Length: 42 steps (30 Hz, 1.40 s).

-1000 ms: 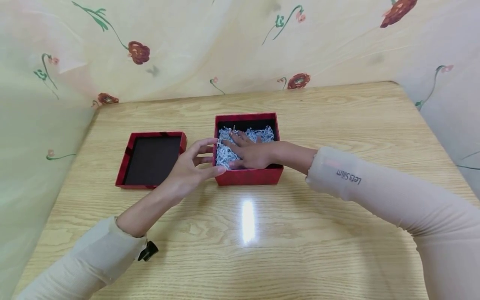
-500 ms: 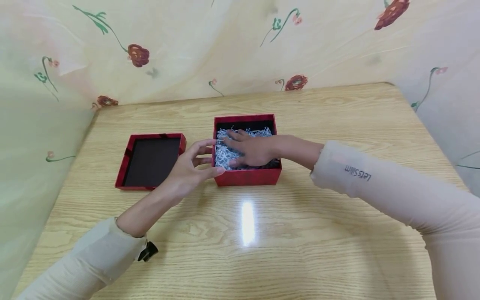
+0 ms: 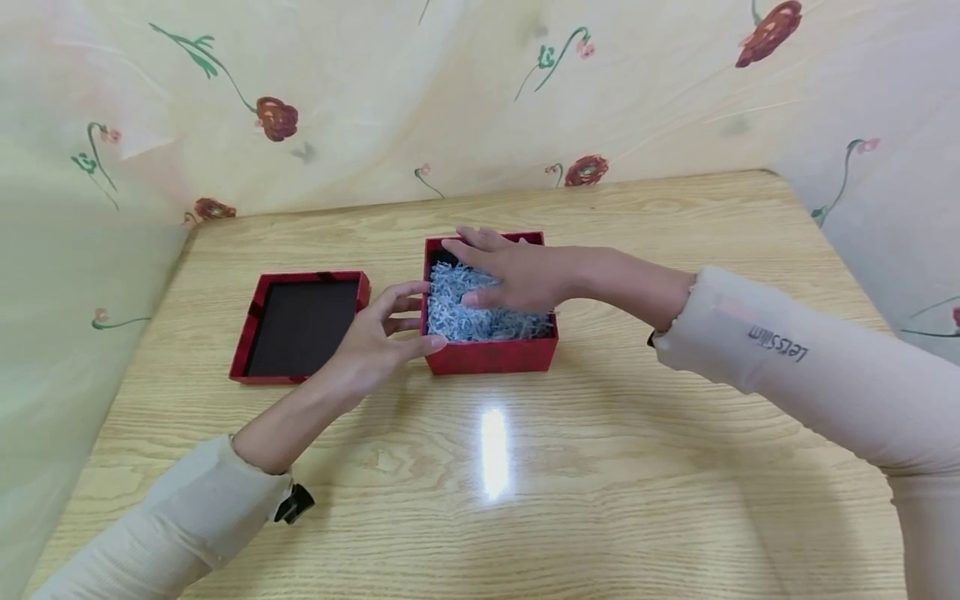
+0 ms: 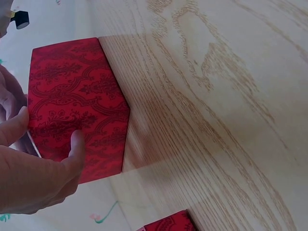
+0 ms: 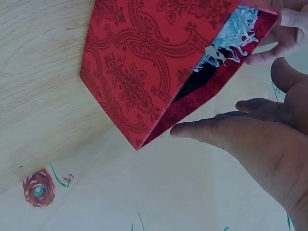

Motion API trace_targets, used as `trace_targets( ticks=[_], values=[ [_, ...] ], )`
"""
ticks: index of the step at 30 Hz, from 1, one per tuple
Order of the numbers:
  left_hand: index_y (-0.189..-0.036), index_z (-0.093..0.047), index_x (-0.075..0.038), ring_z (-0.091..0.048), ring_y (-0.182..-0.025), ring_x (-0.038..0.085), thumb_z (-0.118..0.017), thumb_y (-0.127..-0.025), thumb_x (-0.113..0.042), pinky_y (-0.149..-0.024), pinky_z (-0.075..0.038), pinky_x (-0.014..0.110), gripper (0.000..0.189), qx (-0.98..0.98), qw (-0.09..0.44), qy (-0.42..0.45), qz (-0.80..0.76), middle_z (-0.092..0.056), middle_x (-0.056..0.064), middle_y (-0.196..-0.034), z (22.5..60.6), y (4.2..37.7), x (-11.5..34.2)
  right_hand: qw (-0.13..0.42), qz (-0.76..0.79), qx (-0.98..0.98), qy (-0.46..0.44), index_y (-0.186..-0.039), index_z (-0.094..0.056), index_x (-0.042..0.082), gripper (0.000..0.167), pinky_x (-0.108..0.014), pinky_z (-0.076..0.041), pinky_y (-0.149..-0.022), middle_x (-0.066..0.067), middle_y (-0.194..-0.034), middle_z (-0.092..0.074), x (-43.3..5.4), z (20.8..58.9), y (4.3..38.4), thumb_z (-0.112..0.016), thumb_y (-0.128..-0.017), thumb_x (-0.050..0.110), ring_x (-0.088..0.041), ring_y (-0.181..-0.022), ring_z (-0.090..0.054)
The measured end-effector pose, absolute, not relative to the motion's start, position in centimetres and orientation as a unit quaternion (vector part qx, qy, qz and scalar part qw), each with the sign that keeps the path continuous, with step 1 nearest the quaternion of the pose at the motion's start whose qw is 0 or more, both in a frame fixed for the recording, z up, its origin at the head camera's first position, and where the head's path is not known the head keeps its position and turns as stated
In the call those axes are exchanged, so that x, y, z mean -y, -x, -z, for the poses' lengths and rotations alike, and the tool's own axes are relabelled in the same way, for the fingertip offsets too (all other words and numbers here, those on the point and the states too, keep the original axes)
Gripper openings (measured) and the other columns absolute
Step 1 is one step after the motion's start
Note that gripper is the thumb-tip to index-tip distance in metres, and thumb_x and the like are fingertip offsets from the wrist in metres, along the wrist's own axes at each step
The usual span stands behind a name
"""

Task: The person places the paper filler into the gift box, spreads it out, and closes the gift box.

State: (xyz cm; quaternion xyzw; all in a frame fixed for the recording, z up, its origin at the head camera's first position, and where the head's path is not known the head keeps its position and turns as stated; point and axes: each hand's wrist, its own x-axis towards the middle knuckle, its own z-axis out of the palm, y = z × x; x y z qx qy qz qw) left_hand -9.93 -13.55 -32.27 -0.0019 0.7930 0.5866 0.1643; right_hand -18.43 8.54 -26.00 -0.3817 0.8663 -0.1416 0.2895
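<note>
A red patterned box (image 3: 491, 358) stands on the table, filled with pale blue shredded paper (image 3: 453, 304). My left hand (image 3: 375, 342) holds the box at its left side, thumb near the front corner and bent fingers along the left wall. In the left wrist view, that hand (image 4: 38, 168) lies against the box's red wall (image 4: 77, 91). My right hand (image 3: 517, 271) hovers over the box, fingers spread, holding nothing, and covers part of the paper. The right wrist view has the right hand (image 5: 260, 130) with extended fingers near the box's rim (image 5: 192, 113).
Left of the box lies its red lid (image 3: 300, 329), dark inside facing up, partly behind the left hand. The wooden table (image 3: 600, 467) ends at the back against a flower-printed curtain (image 3: 360, 100). Light glares on the table in front of the box.
My right hand has lifted off the shredded paper, moving up and toward the back of the box, so more paper shows. The left hand stays at the box's left side.
</note>
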Motion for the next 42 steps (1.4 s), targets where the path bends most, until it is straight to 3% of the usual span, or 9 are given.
trace_targets(
  ticks=[11, 17, 23, 28, 34, 42],
  values=[
    [-0.144, -0.041, -0.023, -0.046, -0.124, 0.026, -0.074, -0.085, -0.016, -0.091, -0.052, 0.038, 0.068, -0.790, 0.164, -0.002, -0.591, -0.043, 0.004, -0.139, 32.0, 9.9, 13.8, 0.267, 0.224, -0.870, 0.349, -0.156, -0.001, 0.018, 0.076, -0.046, -0.013, -0.117, -0.003, -0.162, 0.001, -8.1, 25.1, 18.2, -0.045, -0.100, 0.045, -0.022, -0.148, -0.001],
    [-0.142, -0.045, -0.023, -0.047, -0.124, 0.024, -0.075, -0.084, -0.022, -0.092, -0.051, 0.039, 0.065, -0.790, 0.158, 0.005, -0.592, -0.045, 0.000, -0.137, 31.7, 9.8, 14.1, 0.258, 0.243, -0.881, 0.315, -0.156, -0.005, 0.022, 0.074, -0.046, -0.015, -0.117, 0.000, -0.161, -0.009, -7.9, 24.7, 18.0, -0.045, -0.099, 0.048, -0.021, -0.147, -0.010],
    [-0.141, -0.046, -0.023, -0.047, -0.126, 0.022, -0.075, -0.084, -0.028, -0.097, -0.047, 0.043, 0.064, -0.791, 0.157, 0.005, -0.591, -0.045, -0.001, -0.138, 31.4, 9.5, 14.4, 0.263, 0.255, -0.880, 0.302, -0.156, -0.005, 0.025, 0.073, -0.048, -0.014, -0.117, 0.001, -0.161, -0.008, -7.7, 24.5, 17.9, -0.045, -0.099, 0.049, -0.021, -0.148, -0.008],
    [-0.141, -0.046, -0.020, -0.046, -0.126, 0.021, -0.074, -0.085, -0.029, -0.099, -0.046, 0.044, 0.063, -0.791, 0.150, 0.008, -0.593, -0.044, 0.000, -0.141, 31.3, 9.4, 14.8, 0.261, 0.310, -0.869, 0.285, -0.155, -0.005, 0.027, 0.073, -0.049, -0.020, -0.115, 0.002, -0.161, -0.013, -7.4, 24.4, 17.7, -0.047, -0.098, 0.047, -0.021, -0.147, -0.014],
    [-0.138, -0.048, -0.017, -0.051, -0.123, 0.019, -0.069, -0.090, -0.028, -0.100, -0.046, 0.040, 0.053, -0.802, 0.137, 0.025, -0.581, -0.047, -0.001, -0.138, 31.1, 9.1, 15.3, 0.265, 0.373, -0.848, 0.266, -0.155, -0.008, 0.028, 0.070, -0.045, -0.029, -0.112, 0.003, -0.159, -0.018, -7.0, 23.9, 17.4, -0.046, -0.099, 0.046, -0.020, -0.144, -0.025],
    [-0.139, -0.047, -0.012, -0.051, -0.124, 0.028, -0.059, -0.097, -0.032, -0.098, -0.047, 0.042, 0.048, -0.800, 0.141, 0.050, -0.581, -0.046, 0.005, -0.140, 30.5, 9.1, 16.1, 0.284, 0.415, -0.825, 0.258, -0.155, -0.009, 0.024, 0.068, -0.041, -0.029, -0.113, 0.002, -0.159, -0.019, -6.0, 24.1, 17.2, -0.045, -0.100, 0.044, -0.018, -0.142, -0.029]
  ],
)
